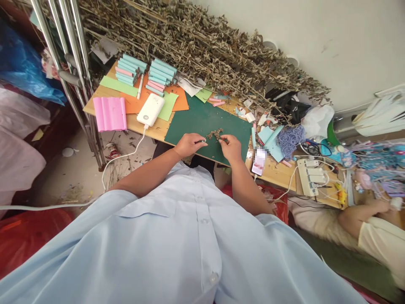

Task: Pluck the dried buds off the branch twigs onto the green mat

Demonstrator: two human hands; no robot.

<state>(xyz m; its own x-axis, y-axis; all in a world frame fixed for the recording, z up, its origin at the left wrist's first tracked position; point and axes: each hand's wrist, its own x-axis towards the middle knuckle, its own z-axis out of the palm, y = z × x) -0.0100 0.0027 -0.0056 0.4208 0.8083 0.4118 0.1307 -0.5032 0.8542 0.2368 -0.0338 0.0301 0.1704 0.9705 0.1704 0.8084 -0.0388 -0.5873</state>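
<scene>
Over the dark green mat, my left hand is closed in a pinch. At its fingertips shows the round end of a small paper tube; the rest of it is hidden by the fingers. Close by on the right, my right hand pinches at a small clump of dried leaves, which lies just beyond the fingertips. Rolled blue and pink paper tubes with dark filling are stacked at the back left, on orange and green paper sheets.
Dried leafy stalks are heaped along the wall. A white power bank with a cable and pink paper sit left. To the right are a phone, purple yarn and a power strip. Crutches stand left; another person's arm is at right.
</scene>
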